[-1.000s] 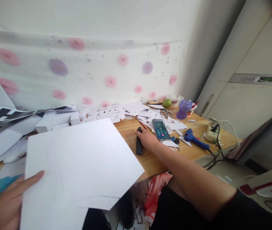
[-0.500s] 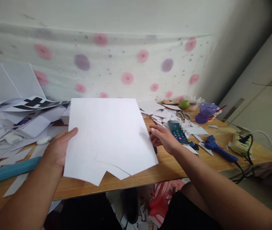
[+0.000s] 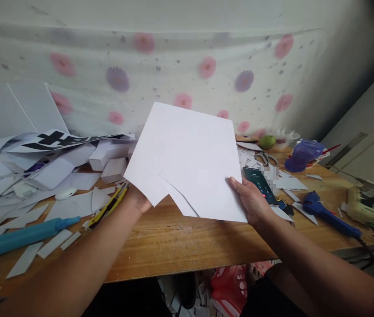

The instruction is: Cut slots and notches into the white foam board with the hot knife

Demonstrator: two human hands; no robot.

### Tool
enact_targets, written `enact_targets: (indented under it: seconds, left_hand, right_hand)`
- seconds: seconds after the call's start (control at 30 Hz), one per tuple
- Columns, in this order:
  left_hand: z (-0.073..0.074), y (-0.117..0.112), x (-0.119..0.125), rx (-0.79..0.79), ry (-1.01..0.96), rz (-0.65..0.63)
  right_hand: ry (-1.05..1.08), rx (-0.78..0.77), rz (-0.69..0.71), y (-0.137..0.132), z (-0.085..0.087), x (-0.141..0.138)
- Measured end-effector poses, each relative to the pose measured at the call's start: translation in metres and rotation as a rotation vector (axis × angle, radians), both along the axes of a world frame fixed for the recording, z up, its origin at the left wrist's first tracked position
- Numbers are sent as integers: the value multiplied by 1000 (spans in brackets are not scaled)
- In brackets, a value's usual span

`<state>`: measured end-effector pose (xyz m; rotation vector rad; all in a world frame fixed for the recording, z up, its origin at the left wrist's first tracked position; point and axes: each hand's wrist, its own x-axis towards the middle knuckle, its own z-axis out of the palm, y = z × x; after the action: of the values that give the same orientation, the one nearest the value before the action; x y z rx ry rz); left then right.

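A white sheet of board (image 3: 190,158) is held tilted above the wooden table, with a notch in its near edge and a cut line running in from that edge. My right hand (image 3: 252,198) grips its lower right edge, thumb on top and fingers underneath. Beneath the lower left corner is my left hand (image 3: 140,202); its fingers are mostly hidden by the sheet, so their grip does not show. A yellow utility knife (image 3: 108,207) lies on the table beside my left forearm.
Left are white offcuts (image 3: 75,204), small white boxes (image 3: 103,154) and a light-blue tube (image 3: 18,235). Right are a phone (image 3: 260,185), scissors (image 3: 266,159), a blue glue gun (image 3: 328,215) with a cord, a purple cup (image 3: 304,155) and a green fruit (image 3: 267,141).
The board has turned clockwise and lifted its far edge. My right hand has closed on its right edge. My left hand has moved from the left edge to underneath, uncovering the knife.
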<state>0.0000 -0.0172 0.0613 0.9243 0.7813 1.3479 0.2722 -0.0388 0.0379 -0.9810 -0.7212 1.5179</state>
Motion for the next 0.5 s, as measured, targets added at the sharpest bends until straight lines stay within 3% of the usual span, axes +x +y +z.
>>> enact_targets:
  seconds: [0.1, 0.2, 0.27, 0.4, 0.5]
  left_hand:
    - [-25, -2, 10, -38, 98, -231]
    - [-36, -8, 13, -38, 155, -425]
    - [-40, -13, 16, 25, 162, -400]
    - [-55, -20, 25, 145, 208, -177]
    - [-68, -23, 27, 180, 256, -100]
  right_hand:
    - [14, -18, -51, 4, -3, 1]
    - [14, -42, -78, 7, -7, 2]
    - [2, -58, -92, 8, -9, 2]
    - [-18, -109, -92, 6, -14, -2]
    - [-22, -150, -66, 3, -16, -6]
